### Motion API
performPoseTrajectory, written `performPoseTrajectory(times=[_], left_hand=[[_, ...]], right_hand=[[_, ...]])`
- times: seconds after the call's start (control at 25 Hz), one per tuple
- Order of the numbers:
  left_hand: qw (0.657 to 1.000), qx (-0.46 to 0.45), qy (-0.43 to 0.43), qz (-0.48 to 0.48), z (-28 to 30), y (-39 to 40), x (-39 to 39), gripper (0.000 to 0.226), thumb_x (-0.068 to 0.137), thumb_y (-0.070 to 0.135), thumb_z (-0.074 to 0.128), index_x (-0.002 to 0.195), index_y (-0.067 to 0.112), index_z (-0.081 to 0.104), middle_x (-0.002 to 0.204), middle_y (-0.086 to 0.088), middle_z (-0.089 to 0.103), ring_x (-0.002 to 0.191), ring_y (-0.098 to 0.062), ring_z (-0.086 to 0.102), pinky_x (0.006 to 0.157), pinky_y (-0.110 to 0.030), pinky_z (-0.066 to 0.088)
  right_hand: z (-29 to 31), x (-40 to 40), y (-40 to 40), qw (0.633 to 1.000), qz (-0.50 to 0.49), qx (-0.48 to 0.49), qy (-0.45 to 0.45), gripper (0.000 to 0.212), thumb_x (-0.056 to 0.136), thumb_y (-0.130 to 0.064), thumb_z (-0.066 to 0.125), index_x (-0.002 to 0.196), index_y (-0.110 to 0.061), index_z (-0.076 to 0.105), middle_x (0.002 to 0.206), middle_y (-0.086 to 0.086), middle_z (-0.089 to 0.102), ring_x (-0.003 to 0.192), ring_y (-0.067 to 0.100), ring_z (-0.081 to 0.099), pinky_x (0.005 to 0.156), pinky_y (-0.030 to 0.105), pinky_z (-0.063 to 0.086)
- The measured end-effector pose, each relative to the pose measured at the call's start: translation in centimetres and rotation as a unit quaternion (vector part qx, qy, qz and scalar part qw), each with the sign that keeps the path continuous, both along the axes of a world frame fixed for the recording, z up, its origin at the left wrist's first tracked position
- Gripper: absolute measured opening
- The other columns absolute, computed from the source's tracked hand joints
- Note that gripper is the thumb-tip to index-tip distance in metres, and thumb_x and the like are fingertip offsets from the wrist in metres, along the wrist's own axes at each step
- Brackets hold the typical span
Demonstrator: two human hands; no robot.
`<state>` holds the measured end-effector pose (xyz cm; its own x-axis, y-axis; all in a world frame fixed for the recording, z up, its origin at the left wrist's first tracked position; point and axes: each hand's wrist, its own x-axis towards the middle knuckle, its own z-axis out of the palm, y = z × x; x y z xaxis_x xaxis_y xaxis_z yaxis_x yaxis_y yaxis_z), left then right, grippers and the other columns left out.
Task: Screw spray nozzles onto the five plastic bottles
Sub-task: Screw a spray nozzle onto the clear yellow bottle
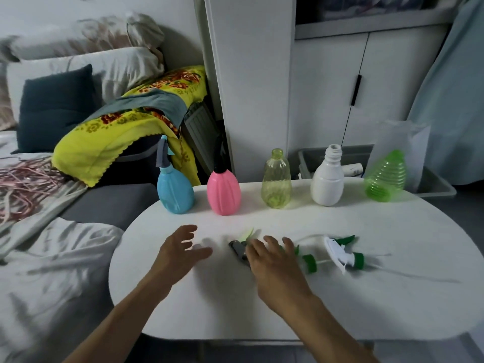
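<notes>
Right grip: the right hand [272, 260] lies fingers spread and nearly flat over a grey-and-green nozzle [239, 248] on the worktop [340, 305]; whether the fingers touch it cannot be told, since the picture is blurred there. Judged as a reach for the next nozzle.
Left grip: the left hand [180, 248] hovers low over bare worktop just left of that nozzle, fingers spread and slack, holding nothing; it looks ready to steady a bottle.
Loose nozzles: a green-collared nozzle [309, 263] shows beside the right fingertips, and a white-and-green nozzle [343, 254] lies further right on its side, thin dip tubes trailing across the surface. They lie in the near row, within easy reach.
Capped bottles: the blue bottle [175, 191] and the pink bottle [223, 193] stand upright at the left end of the far row, each already carrying a sprayer.
Open bottles: the yellow-green bottle [276, 183], the white bottle [327, 180] and the ribbed green bottle [385, 176] follow to the right, necks bare; the last leans.
Order: work appears to run left to right, so the yellow-green bottle is probably next.
Progress: two of five fitted, by this judgement.
Surroundings: a bed with rumpled sheets [52, 271] at the left, a yellow flowered cloth [125, 132] behind the bottles, white cupboard doors [327, 87] beyond.
</notes>
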<state>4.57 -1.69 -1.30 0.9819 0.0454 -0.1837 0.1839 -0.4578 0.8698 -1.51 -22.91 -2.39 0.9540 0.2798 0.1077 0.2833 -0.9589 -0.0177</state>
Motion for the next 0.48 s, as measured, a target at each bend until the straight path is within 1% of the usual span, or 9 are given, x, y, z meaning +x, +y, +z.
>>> performPoseTrajectory(times=[0.08, 0.16, 0.24, 0.28, 0.32, 0.36, 0.4, 0.44, 0.48], left_hand=[[0.999, 0.009, -0.044, -0.004, 0.7, -0.1, -1.3, 0.049, 0.079, 0.015, 0.082, 0.123, 0.023, 0.060, 0.120, -0.002, 0.061, 0.104, -0.017, 0.060, 0.072, -0.024, 0.047], [0.996, 0.027, -0.090, -0.011, 1.5, -0.6, -2.2, 0.037, 0.083, 0.013, 0.078, 0.115, 0.024, 0.064, 0.113, 0.001, 0.066, 0.098, -0.012, 0.064, 0.069, -0.019, 0.047], [0.991, 0.039, -0.131, -0.007, 2.2, -1.2, -2.8, 0.029, 0.085, 0.009, 0.075, 0.109, 0.023, 0.067, 0.106, 0.002, 0.069, 0.093, -0.006, 0.065, 0.064, -0.010, 0.046], [0.989, 0.031, -0.145, 0.003, 2.6, -1.6, -3.0, 0.027, 0.085, 0.007, 0.073, 0.106, 0.023, 0.068, 0.104, 0.003, 0.070, 0.091, -0.004, 0.066, 0.060, -0.009, 0.047], [0.988, 0.016, -0.153, 0.017, 2.9, -2.0, -3.1, 0.026, 0.086, 0.005, 0.072, 0.103, 0.023, 0.068, 0.102, 0.005, 0.070, 0.088, -0.001, 0.066, 0.057, -0.008, 0.048], [0.987, 0.001, -0.157, 0.030, 3.2, -2.4, -3.2, 0.026, 0.086, 0.004, 0.071, 0.101, 0.024, 0.069, 0.100, 0.006, 0.070, 0.087, 0.002, 0.065, 0.056, -0.008, 0.048], [0.986, -0.009, -0.160, 0.039, 3.3, -2.8, -3.3, 0.026, 0.086, 0.003, 0.071, 0.100, 0.025, 0.069, 0.099, 0.007, 0.070, 0.086, 0.003, 0.065, 0.056, -0.009, 0.047], [0.986, -0.010, -0.162, 0.045, 3.4, -3.3, -3.4, 0.028, 0.086, 0.002, 0.070, 0.098, 0.027, 0.068, 0.099, 0.008, 0.070, 0.088, 0.002, 0.065, 0.058, -0.010, 0.046], [0.985, -0.007, -0.165, 0.047, 3.3, -4.0, -3.4, 0.031, 0.086, 0.000, 0.069, 0.098, 0.028, 0.068, 0.100, 0.009, 0.070, 0.091, -0.001, 0.065, 0.060, -0.011, 0.047]], right_hand=[[-0.8, 0.2, -0.6, 1.000, -0.013, 0.003, -0.015, 0.055, 0.079, 0.000, 0.055, 0.132, -0.012, 0.042, 0.133, 0.006, 0.048, 0.124, 0.032, 0.040, 0.103, 0.052, 0.025], [-1.2, 0.2, -1.3, 1.000, -0.011, -0.002, -0.014, 0.053, 0.080, 0.002, 0.052, 0.131, -0.012, 0.044, 0.132, 0.008, 0.049, 0.121, 0.033, 0.042, 0.102, 0.051, 0.025], [-1.1, 0.2, -1.8, 0.999, 0.019, -0.023, -0.013, 0.049, 0.080, 0.004, 0.051, 0.127, -0.011, 0.050, 0.132, 0.008, 0.051, 0.129, 0.034, 0.038, 0.107, 0.052, 0.020], [-0.6, 0.1, -2.1, 0.999, 0.037, -0.023, -0.017, 0.048, 0.081, 0.005, 0.051, 0.126, -0.012, 0.051, 0.133, 0.007, 0.053, 0.134, 0.032, 0.035, 0.110, 0.052, 0.016], [0.3, 0.1, -2.3, 0.998, 0.049, -0.002, -0.033, 0.047, 0.082, 0.004, 0.051, 0.126, -0.014, 0.053, 0.133, 0.003, 0.055, 0.137, 0.030, 0.033, 0.112, 0.050, 0.015], [1.6, 0.1, -2.7, 0.995, 0.055, 0.043, -0.065, 0.045, 0.083, 0.002, 0.053, 0.123, -0.017, 0.057, 0.131, 0.000, 0.059, 0.137, 0.028, 0.036, 0.110, 0.047, 0.020], [3.0, 0.1, -3.3, 0.986, 0.060, 0.107, -0.116, 0.041, 0.081, 0.001, 0.056, 0.117, -0.018, 0.061, 0.124, -0.001, 0.064, 0.131, 0.028, 0.045, 0.105, 0.044, 0.030], [4.5, -0.1, -4.2, 0.966, 0.054, 0.190, -0.167, 0.037, 0.076, -0.001, 0.058, 0.109, -0.018, 0.065, 0.113, -0.001, 0.069, 0.118, 0.026, 0.055, 0.095, 0.039, 0.039], [6.0, -0.3, -5.6, 0.935, 0.032, 0.287, -0.207, 0.034, 0.073, -0.004, 0.059, 0.103, -0.018, 0.066, 0.101, -0.002, 0.071, 0.103, 0.021, 0.060, 0.085, 0.033, 0.045]])
